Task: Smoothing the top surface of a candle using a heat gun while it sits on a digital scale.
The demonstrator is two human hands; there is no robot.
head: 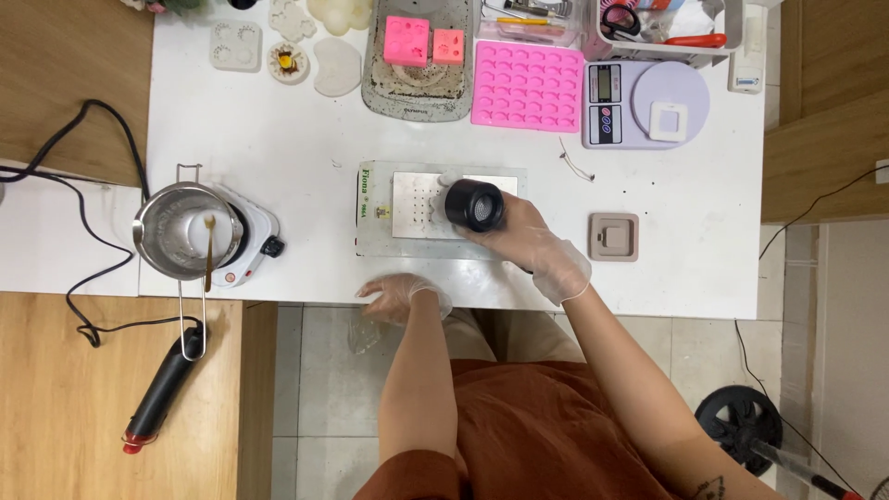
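Note:
My right hand (537, 245), in a clear glove, grips a black round jar (474, 206) and holds it over a flat metal plate (417, 206) on the white table (306, 139). The jar's open mouth faces up toward the camera. My left hand (400, 296), also gloved, rests at the table's front edge with fingers spread and holds nothing. The plate has a grid of small holes near its middle.
A steel pot (181, 231) with a stirrer sits on a small white hotplate (255, 243) at the left. Pink silicone moulds (528, 85), a dirty tray (419, 88), a lilac kitchen scale (644, 102) and white moulds (236, 46) line the back. A brown square mould (613, 237) lies right.

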